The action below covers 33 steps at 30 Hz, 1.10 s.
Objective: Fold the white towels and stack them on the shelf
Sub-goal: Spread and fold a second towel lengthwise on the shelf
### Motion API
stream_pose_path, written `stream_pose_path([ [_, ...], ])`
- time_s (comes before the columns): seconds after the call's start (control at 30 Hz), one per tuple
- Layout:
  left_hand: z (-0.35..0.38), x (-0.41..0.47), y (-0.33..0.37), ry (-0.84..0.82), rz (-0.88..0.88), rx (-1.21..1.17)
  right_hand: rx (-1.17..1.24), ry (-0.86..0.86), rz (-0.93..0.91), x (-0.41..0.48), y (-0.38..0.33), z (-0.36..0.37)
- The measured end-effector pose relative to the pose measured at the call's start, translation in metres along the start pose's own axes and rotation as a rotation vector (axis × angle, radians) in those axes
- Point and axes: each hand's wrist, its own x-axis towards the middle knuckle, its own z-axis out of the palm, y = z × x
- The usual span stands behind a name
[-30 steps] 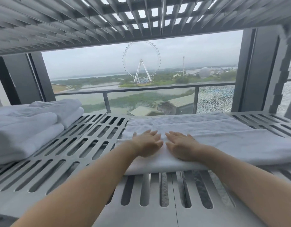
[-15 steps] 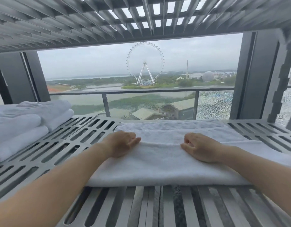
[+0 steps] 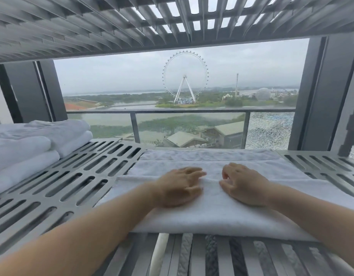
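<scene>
A folded white towel [image 3: 222, 214] lies flat on the grey slotted metal shelf [image 3: 72, 176], in the middle of the view. My left hand [image 3: 180, 186] rests palm down on its top, fingers loosely spread toward the centre. My right hand [image 3: 245, 184] lies on the towel beside it, fingers slightly curled with their tips on the cloth. The two hands are a small gap apart. At the left, a stack of folded white towels [image 3: 28, 148] sits on the same shelf.
Another slotted shelf [image 3: 112, 22] hangs close overhead. Dark uprights [image 3: 321, 92] frame the shelf at left and right. Behind is a window with a balcony railing [image 3: 180, 112]. Bare slotted shelf lies between the two towel piles and at the far right.
My hands were apart near the towel's two ends half a second ago. They have slid inward and now lie close together at the towel's middle. The camera has moved closer.
</scene>
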Motion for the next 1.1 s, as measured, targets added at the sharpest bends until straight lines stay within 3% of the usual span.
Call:
stream_pose_path([
  [0.13, 0.008, 0.002, -0.006, -0.163, -0.028, -0.013, 0.056, -0.064, 0.040, -0.003, 0.020, 0.005],
  [0.37, 0.009, 0.031, 0.006, -0.140, -0.073, -0.034, 0.058, -0.365, -0.113, 0.009, 0.037, 0.003],
  [0.7, -0.009, 0.092, -0.031, -0.135, -0.232, -0.067, 0.099, -0.194, 0.052, 0.080, 0.073, -0.008],
  [1.1, 0.004, 0.168, -0.066, -0.055, -0.323, 0.049, 0.069, -0.175, 0.082, 0.140, 0.098, 0.024],
])
